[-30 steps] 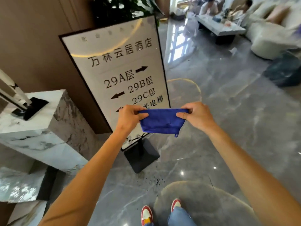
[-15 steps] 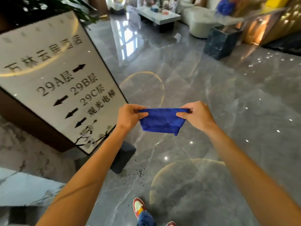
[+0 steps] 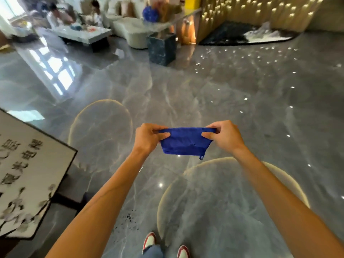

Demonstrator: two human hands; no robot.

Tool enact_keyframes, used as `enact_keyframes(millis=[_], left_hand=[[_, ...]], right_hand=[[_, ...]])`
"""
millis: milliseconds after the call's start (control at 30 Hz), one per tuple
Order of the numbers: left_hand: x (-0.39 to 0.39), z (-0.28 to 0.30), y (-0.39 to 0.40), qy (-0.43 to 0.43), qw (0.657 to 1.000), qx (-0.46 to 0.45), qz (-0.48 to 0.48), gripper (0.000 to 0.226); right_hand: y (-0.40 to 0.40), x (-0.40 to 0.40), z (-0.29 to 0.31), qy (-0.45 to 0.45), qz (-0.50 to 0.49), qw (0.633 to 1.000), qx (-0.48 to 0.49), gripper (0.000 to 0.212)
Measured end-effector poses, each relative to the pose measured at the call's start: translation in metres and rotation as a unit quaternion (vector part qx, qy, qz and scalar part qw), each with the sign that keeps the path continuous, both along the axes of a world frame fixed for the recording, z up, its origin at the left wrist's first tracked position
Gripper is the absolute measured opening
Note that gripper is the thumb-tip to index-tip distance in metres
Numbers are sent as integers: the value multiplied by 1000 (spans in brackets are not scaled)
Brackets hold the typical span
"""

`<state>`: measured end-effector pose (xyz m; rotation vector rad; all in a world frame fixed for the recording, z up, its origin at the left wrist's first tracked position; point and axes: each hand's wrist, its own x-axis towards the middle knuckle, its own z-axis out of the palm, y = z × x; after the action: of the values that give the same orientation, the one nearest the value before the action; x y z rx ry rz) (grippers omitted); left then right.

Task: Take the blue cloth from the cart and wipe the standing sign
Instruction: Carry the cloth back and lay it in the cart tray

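hands (image 3: 188, 137) stretch folded blue cloth (image 3: 185, 143) — taut.

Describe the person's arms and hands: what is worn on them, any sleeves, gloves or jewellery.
Both forearms are bare as far as the view shows; no sleeve is visible. The left hand and the right hand wear no gloves. No watch, bracelet or ring is visible on either wrist or on the fingers that show.

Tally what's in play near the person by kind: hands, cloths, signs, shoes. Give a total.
Hands: 2, left hand and right hand
Folded blue cloth: 1
White standing sign with black frame: 1
Red-and-white shoes: 2
Total: 6
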<state>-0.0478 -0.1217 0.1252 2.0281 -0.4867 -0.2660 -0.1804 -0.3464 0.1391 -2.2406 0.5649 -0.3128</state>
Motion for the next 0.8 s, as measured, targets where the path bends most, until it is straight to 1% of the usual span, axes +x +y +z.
enact_keyframes(millis=[167, 333, 433, 600, 667, 700, 800], left_hand=[[-12, 9, -55, 1, 996, -5, -90, 21], [-24, 16, -93, 5, 981, -3, -194, 19], [-33, 17, -112, 23, 968, -6, -249, 18], [-58, 11, -143, 40, 940, -6, -338, 20], [-73, 9, -153, 43, 926, -8, -376, 21], [-81, 7, -158, 43, 916, -10, -398, 21], [-110, 4, -167, 38, 891, -16, -451, 23]], right_hand=[[-28, -49, -2, -9, -100, 995, 22, 5], [-35, -94, 0, -13, -186, 982, 24, 9], [-27, -122, 5, -10, -237, 971, 33, 11], [-4, -173, 5, -24, -335, 941, 40, 13], [8, -195, 4, -28, -379, 925, 25, 8], [15, -206, 4, -27, -399, 917, 16, 5], [38, -239, 5, 4, -441, 897, 0, 8]])
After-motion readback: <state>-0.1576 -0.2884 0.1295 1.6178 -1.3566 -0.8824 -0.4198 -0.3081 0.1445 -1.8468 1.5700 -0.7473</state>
